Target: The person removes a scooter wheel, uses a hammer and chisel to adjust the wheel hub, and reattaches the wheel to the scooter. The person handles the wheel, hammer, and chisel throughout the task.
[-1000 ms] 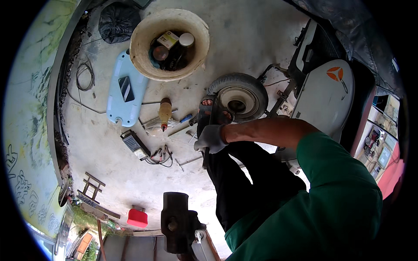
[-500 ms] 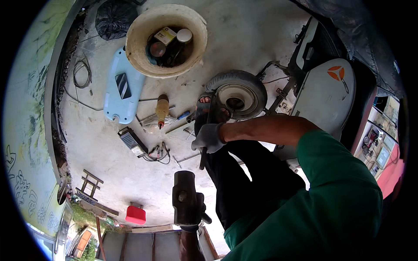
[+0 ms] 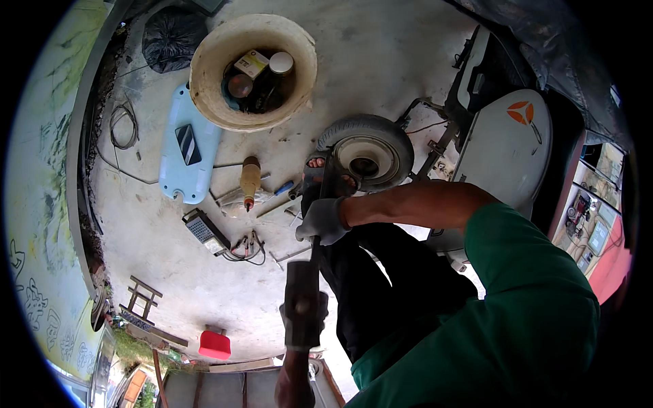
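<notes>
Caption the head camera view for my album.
Left hand holds a hammer; gloved right hand grips a dark bar beside a wheel.

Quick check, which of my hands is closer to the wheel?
Right. Your right hand grips the bar just below and slightly left of the wheel in view; your left hand, with the hammer, is farther below it.

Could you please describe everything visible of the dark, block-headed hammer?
The dark, block-headed hammer has a thick, slightly blurred head, apparently steel, with a round spot midway. No handle can be made out. Held by the grey-gloved left hand, it appears at lower centre, lengthwise up the picture. Its upper end overlaps the straight dark bar; contact cannot be told.
</notes>
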`<state>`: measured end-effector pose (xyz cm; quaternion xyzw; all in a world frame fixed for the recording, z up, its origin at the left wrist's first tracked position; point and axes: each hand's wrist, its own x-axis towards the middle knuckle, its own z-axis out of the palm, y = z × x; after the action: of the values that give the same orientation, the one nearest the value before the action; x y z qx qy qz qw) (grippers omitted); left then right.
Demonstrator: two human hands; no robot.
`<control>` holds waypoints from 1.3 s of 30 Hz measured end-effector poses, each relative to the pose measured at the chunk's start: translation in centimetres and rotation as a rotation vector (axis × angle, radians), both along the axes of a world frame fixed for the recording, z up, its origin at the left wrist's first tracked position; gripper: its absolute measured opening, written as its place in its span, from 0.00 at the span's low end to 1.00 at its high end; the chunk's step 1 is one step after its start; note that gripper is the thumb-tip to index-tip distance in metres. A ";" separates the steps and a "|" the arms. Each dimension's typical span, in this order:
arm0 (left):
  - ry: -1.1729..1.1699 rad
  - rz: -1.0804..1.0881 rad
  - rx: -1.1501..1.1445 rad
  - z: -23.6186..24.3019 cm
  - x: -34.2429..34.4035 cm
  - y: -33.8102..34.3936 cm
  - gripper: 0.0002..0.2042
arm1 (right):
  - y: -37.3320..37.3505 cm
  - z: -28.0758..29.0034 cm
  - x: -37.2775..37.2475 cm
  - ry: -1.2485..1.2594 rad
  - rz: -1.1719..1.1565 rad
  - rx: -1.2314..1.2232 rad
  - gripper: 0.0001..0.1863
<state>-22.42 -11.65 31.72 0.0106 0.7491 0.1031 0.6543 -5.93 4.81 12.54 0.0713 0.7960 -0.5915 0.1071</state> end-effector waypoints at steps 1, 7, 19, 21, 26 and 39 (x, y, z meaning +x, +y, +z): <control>-0.110 0.043 0.085 -2.6 1.0 -1.2 0.07 | -1.7 -0.3 1.1 0.035 0.053 -0.012 0.09; -0.154 0.232 0.059 2.4 0.4 -3.6 0.04 | -1.4 -0.7 3.5 0.103 0.033 -0.085 0.09; -0.041 0.205 0.270 3.7 -0.9 2.8 0.08 | 2.5 -1.8 -2.4 -0.053 -0.232 -0.006 0.14; -0.094 0.024 0.217 -0.9 0.2 1.4 0.12 | 3.6 -2.5 -2.5 -0.016 -0.292 -0.059 0.13; -0.070 0.155 0.199 2.6 -1.8 2.8 0.11 | 4.8 -1.6 -4.2 -0.171 -0.254 0.002 0.13; -0.076 -0.095 0.231 2.3 -1.9 5.4 0.12 | 4.3 -2.2 -2.4 -0.112 -0.265 -0.094 0.15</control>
<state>-24.36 -6.26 34.00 0.1172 0.7055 0.1579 0.6809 -8.35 9.06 10.34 0.2034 0.7437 -0.6322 0.0756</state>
